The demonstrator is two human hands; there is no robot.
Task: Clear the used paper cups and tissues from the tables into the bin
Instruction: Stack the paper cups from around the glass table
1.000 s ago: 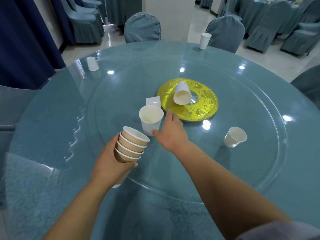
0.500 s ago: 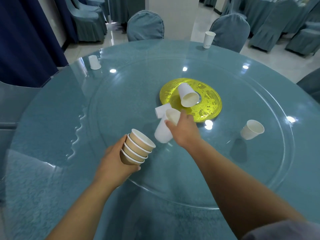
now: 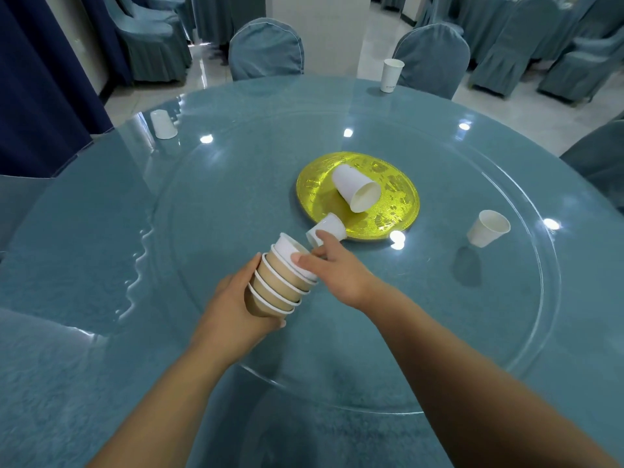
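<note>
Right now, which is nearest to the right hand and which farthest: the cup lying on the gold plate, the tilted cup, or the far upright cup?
From the right hand, at the stack of cups:
1. Lying cup, on the gold plate, just ahead.
2. Tilted cup, off to the right.
3. Upright cup, far back, right of centre.

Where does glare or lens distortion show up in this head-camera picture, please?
Head view: ceiling lights glint as white spots on the glass turntable, one beside the gold plate; the wide lens bows the table edge; the paper cup at right is sharp and casts a soft shadow.
</note>
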